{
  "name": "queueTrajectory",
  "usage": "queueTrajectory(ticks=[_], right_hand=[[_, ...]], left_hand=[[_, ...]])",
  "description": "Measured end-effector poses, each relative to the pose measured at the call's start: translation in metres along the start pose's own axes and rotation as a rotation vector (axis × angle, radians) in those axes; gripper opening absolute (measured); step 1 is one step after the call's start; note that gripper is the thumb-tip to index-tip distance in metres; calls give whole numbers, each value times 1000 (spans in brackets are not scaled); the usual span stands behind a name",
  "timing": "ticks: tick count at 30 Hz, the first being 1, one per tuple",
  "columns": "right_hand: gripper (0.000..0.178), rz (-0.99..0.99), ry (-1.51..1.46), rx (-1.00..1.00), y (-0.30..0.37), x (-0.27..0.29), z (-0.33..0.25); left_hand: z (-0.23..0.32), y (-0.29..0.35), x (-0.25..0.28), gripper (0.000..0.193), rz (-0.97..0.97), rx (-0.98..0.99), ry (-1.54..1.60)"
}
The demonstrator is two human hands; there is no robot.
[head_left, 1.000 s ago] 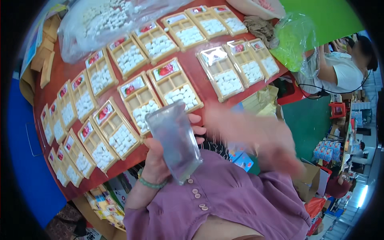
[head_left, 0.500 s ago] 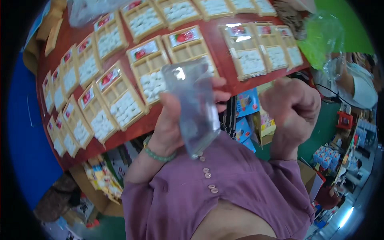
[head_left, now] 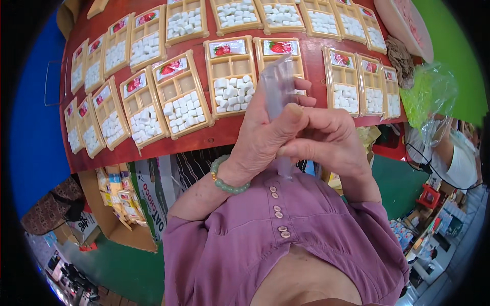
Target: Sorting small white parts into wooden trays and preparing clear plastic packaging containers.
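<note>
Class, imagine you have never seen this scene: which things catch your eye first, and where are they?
First, the two hands at the centre: the left hand and right hand together pinch a clear plastic bag held upright. Behind them, a red table carries rows of tan compartment trays filled with small white cubes. At the right edge lies a crumpled green plastic bag.

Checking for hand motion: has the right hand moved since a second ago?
Yes. The right hand has come left along the red table edge, joining the left hand on the clear bag.
</note>
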State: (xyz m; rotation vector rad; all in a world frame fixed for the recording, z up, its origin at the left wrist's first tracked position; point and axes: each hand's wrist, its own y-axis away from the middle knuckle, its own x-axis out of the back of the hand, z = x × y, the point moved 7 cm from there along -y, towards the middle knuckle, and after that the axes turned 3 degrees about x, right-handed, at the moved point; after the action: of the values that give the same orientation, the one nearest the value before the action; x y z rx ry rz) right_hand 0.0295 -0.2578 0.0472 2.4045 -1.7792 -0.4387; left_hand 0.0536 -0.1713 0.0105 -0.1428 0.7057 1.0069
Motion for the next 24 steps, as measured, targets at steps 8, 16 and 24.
queueTrajectory(ticks=[8,16,24], right_hand=[[8,-68,-125,-96,-1,-7,19],[8,-9,-124,-23,11,-26,26],[7,-3,-86,25,19,-49,23]], left_hand=[[-12,16,8,75,-76,63,273],[-13,32,17,79,-87,106,265],[-5,48,24,74,-109,78,214]])
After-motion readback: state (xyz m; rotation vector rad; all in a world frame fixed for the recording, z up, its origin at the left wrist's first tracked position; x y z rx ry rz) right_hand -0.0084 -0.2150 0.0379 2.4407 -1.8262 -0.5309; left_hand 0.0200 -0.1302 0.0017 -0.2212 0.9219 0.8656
